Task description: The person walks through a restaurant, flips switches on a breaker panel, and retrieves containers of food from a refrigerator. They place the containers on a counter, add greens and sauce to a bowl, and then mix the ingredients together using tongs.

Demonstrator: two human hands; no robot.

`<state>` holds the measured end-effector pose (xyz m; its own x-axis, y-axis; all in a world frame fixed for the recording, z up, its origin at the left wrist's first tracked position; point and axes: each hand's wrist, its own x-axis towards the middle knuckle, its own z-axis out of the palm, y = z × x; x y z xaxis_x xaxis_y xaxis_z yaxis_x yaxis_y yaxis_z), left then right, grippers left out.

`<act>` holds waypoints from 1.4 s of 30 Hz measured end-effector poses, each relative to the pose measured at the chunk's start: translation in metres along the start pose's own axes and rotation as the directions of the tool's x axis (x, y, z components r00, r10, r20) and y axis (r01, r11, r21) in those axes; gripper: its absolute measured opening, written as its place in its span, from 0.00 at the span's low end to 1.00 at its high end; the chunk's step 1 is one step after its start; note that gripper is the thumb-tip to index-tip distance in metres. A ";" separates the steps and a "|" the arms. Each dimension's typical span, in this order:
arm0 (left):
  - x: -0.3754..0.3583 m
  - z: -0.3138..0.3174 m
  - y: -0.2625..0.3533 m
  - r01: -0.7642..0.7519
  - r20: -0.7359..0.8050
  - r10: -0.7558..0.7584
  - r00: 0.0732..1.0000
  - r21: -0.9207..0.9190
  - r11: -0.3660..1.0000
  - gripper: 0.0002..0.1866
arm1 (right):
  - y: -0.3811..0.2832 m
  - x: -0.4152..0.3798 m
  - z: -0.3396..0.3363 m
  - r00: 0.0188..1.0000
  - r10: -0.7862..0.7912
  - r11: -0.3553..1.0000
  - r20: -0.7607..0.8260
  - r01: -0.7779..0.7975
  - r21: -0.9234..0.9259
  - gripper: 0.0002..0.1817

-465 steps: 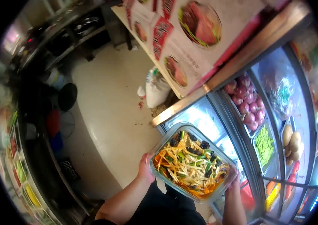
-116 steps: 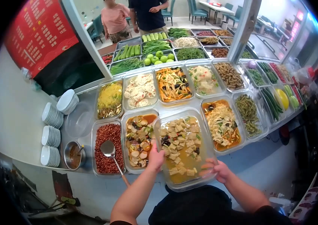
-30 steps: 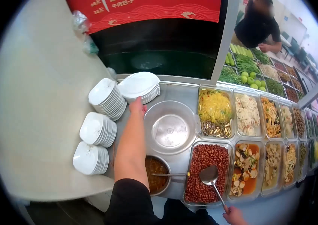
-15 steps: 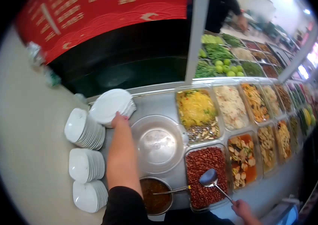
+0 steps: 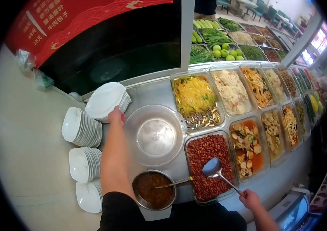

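Observation:
My left hand [image 5: 117, 115] reaches forward to a stack of large white oval plates [image 5: 105, 101], its fingers closed on the near right rim of the top one. How many plates it grips is hidden. My right hand [image 5: 249, 198] is wrapped round the handle of a metal ladle [image 5: 212, 168]. The ladle's bowl hangs over a glass tray of reddish peanuts [image 5: 206, 150]. Between my arms stand a clear plastic basin [image 5: 155, 136] with nothing in it and a metal pot of brown sauce [image 5: 152, 190], with a spoon handle [image 5: 173, 184] sticking out.
Stacks of white square dishes [image 5: 84, 163] line the wall at left. Trays of yellow noodles [image 5: 195, 94], pale shredded food [image 5: 231, 92] and sliced food in red liquid [image 5: 246, 148] fill the right. Beyond the counter's frame [image 5: 187, 34] lie green vegetables [image 5: 217, 36].
The view has shifted, so the counter sits slightly higher and further left. My left hand remains at the plate rim, and the ladle is still over the peanuts. The far person's hand has left view.

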<state>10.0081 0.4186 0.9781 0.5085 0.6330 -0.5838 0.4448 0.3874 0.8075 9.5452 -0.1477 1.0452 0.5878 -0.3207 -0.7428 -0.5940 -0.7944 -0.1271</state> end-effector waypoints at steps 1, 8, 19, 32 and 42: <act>-0.020 -0.008 0.001 -0.062 0.105 0.032 0.994 0.298 0.953 0.15 | 0.007 -0.003 0.003 0.999 -0.032 0.999 -0.004 0.032 0.026 0.18; -0.049 -0.083 -0.022 -0.231 0.442 -0.187 0.877 0.730 0.643 0.09 | 0.008 -0.004 0.000 0.993 -0.110 0.988 -0.037 0.113 0.106 0.18; -0.216 -0.069 0.017 -0.112 0.516 0.131 0.847 -0.067 0.991 0.06 | -0.018 0.001 -0.004 0.845 -0.468 0.874 -0.260 0.487 0.009 0.24; -0.396 -0.040 -0.092 0.114 0.783 0.035 0.620 -0.134 0.984 0.19 | 0.077 -0.010 -0.017 0.744 -0.559 0.774 -0.366 0.627 0.091 0.19; -0.607 0.025 -0.232 -0.232 0.942 0.252 0.221 -0.200 0.952 0.22 | 0.328 -0.001 -0.024 0.837 -0.369 0.789 -0.405 0.512 0.339 0.19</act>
<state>9.6144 -0.0725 1.1432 0.9190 -0.3941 -0.0053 0.1579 0.3559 0.9211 9.3633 -0.4202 1.0196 0.9332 -0.1843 -0.3084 -0.3542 -0.6165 -0.7032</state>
